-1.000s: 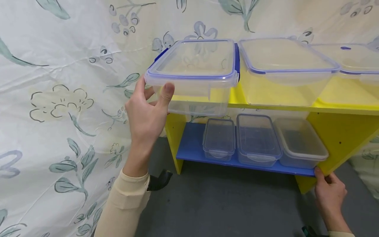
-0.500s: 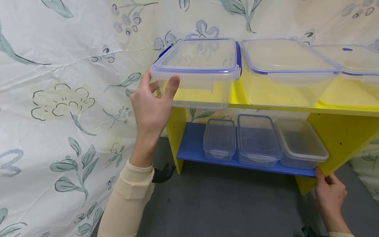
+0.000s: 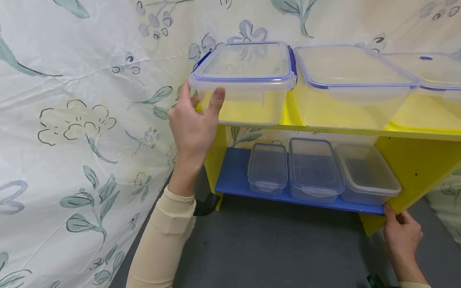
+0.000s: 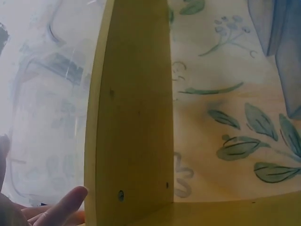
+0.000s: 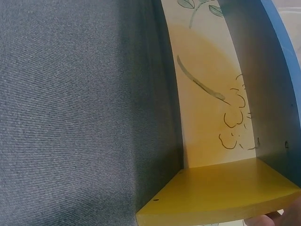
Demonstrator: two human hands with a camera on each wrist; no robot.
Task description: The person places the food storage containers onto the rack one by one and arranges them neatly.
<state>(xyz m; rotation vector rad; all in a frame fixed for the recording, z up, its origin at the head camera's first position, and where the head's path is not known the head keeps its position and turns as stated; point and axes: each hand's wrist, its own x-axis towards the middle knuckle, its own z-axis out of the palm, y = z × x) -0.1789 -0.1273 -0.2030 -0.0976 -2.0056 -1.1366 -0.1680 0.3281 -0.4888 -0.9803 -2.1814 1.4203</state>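
Note:
My left hand (image 3: 196, 128) holds a clear food storage container (image 3: 248, 106) by its left front corner, thumb across the front. The container has a blue-rimmed lid with blue side clips, and its base is level with the yellow top shelf's (image 3: 289, 112) front edge, at the left end. In the left wrist view, the fingers (image 4: 66, 207) show low beside the yellow board. At the lower right, my right hand (image 3: 402, 236) grips the shelf unit's corner, its thumb at the end of the blue lower shelf (image 3: 230, 172). Its other fingers are partly hidden.
Two more lidded containers (image 3: 354, 68) (image 3: 428, 72) stand to the right on the top shelf. Below, the blue shelf bears a small container (image 3: 267, 168), a larger one (image 3: 315, 170) and a whitish one (image 3: 367, 170). A flower-printed cloth (image 3: 75, 120) hangs at the left and behind.
My left hand has moved the container right, up and back, from in front of the top shelf's edge to over the shelf. My right hand has stayed at the corner.

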